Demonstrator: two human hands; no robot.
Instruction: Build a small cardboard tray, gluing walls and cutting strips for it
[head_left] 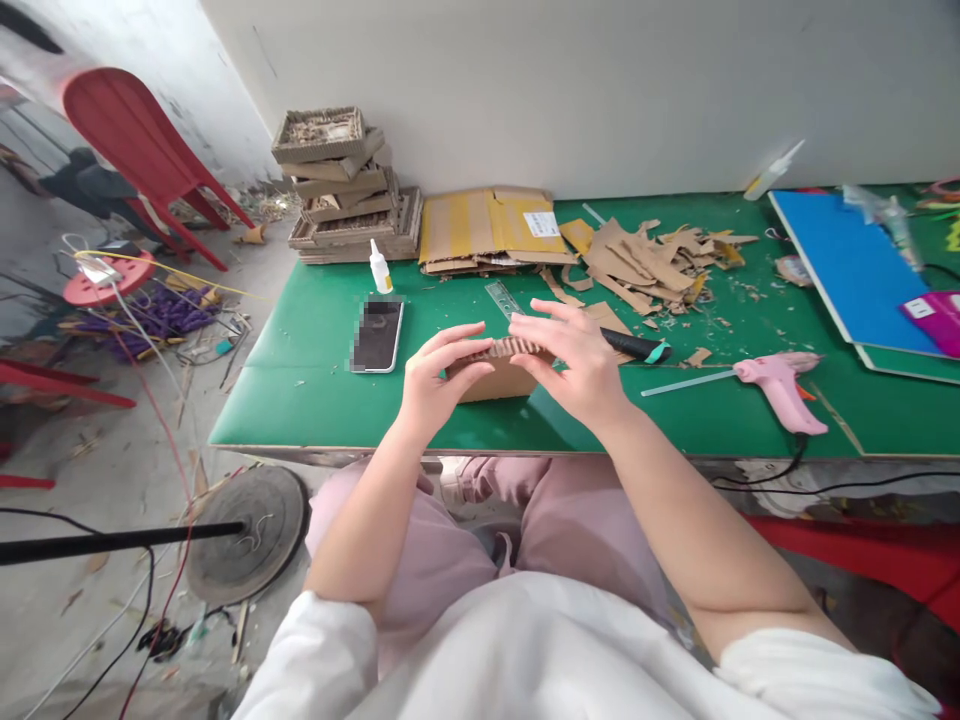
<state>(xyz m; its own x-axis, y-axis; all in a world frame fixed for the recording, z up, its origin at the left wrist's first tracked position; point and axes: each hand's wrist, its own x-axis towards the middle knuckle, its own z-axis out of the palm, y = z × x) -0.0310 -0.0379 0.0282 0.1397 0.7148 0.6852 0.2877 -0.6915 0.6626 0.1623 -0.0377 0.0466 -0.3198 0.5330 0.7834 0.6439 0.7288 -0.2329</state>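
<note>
A small cardboard piece [499,382] with a ridged, corrugated top edge stands near the front edge of the green table. My left hand [444,378] grips its left end, thumb toward me and fingers over the top. At the other end my right hand [576,362] pinches it the same way, with some fingers raised. Just beyond my hands lies a clear ruler [501,297]. A black-handled tool [634,345] with a teal tip rests to the right of my right hand, its far end hidden. The phone [377,336] lies left of my left hand.
Stacked cardboard trays [352,215], folded cardboard [487,230] and a glue bottle [380,268] stand at the back left. Cardboard scraps [652,262] lie behind my right hand. A pink glue gun [780,385] and a blue board [847,270] are on the right.
</note>
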